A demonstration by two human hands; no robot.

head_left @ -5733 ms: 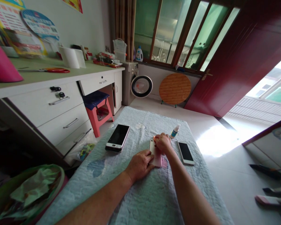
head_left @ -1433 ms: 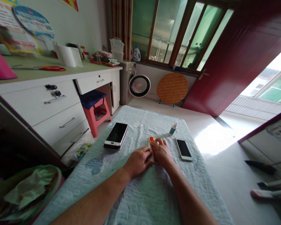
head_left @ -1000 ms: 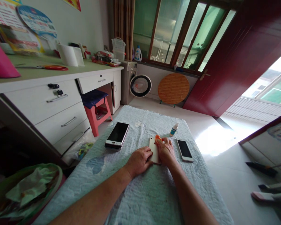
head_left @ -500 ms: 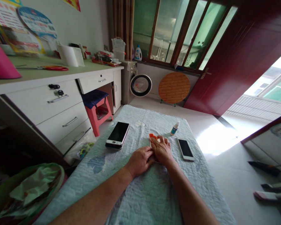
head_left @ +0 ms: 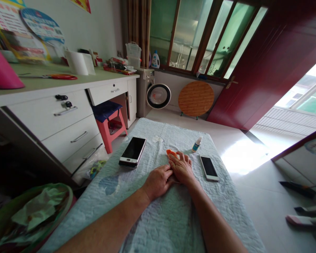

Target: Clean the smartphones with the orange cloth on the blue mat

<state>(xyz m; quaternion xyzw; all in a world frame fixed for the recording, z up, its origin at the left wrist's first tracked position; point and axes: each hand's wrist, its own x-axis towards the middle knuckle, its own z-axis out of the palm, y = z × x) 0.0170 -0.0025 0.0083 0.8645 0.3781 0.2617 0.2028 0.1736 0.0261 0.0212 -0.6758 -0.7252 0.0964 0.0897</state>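
My right hand point(head_left: 182, 168) is pressed down on an orange cloth point(head_left: 171, 152), which pokes out past the fingertips. Under both hands lies a flat thing, almost wholly covered; only a thin bit of its edge shows, so its kind is hidden. My left hand point(head_left: 158, 180) is closed beside the right one, its fingers touching the right hand at the flat thing's left side. To the right lie a white smartphone point(head_left: 209, 168) with a dark screen and a small spray bottle point(head_left: 196, 144), upright. On the left rests a stack of smartphones point(head_left: 133, 151), the top one white-framed.
A pale blue quilted cover point(head_left: 158, 225) spreads over the table. At left stand a white desk point(head_left: 68, 130), a pink stool point(head_left: 107, 135) and a lined waste bin point(head_left: 65, 196). Behind are a washing machine point(head_left: 144, 91) with its door ajar and a round wooden tabletop point(head_left: 196, 99).
The orange cloth and my right fingers have shifted very slightly to the left. My left hand stays almost where it was; the phones and bottle have not moved.
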